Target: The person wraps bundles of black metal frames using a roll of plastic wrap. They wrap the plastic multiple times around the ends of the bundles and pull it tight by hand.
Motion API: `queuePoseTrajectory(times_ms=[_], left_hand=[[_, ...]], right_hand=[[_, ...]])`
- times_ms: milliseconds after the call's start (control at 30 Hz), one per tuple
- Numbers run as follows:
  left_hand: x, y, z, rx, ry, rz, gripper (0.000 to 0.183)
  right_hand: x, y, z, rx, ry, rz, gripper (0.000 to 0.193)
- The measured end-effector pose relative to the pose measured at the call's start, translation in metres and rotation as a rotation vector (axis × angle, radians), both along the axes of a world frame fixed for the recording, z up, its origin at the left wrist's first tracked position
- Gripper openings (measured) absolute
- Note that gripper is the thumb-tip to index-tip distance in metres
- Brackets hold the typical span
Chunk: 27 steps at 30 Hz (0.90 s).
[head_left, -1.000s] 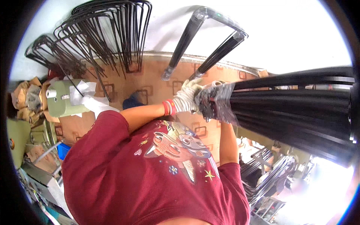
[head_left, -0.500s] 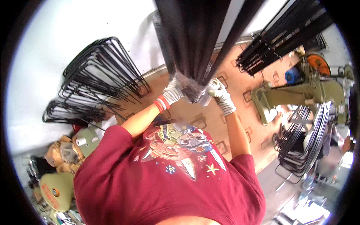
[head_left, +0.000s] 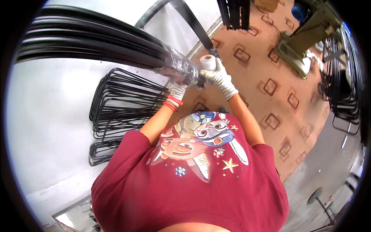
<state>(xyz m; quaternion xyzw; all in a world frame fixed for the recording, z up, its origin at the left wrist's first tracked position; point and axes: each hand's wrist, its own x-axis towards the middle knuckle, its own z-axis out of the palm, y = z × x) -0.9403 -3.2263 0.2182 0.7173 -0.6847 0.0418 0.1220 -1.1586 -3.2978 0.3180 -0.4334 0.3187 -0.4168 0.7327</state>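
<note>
Maroon shirt (head_left: 185, 197), cartoon-animal print (head_left: 208, 133), striped whitish gloves (head_left: 223, 80), red left-wrist bands (head_left: 175, 100)

Bright overall; white wall (head_left: 50, 108) nearly washed out; plastic wrap (head_left: 178, 63) glinting; edges bowed, rim black.

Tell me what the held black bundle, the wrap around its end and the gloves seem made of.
Bundle: probably painted metal, smooth and black with bright highlights. Wrap: likely clear plastic film, crinkled and glossy. Gloves: apparently knitted fabric, matte with ribbed bands.
</note>
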Motion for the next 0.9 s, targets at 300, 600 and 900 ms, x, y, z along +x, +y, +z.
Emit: queuePoseTrajectory(times_ms=[300,600,900], left_hand=[[-0.097,0.015,0.124,0.035,1.285,0.027,0.062],[-0.077,0.010,0.072,0.395,0.689,0.217,0.041],[-0.049,-0.013,0.055,0.133,0.398,-0.278,0.044]], right_hand=[[-0.036,0.013,-0.032,0.125,-0.380,0.113,0.071],[-0.014,0.044,-0.025,0.129,-0.284,-0.059,0.064],[-0.024,0.052,-0.012,0.076,-0.315,-0.014,0.052]])
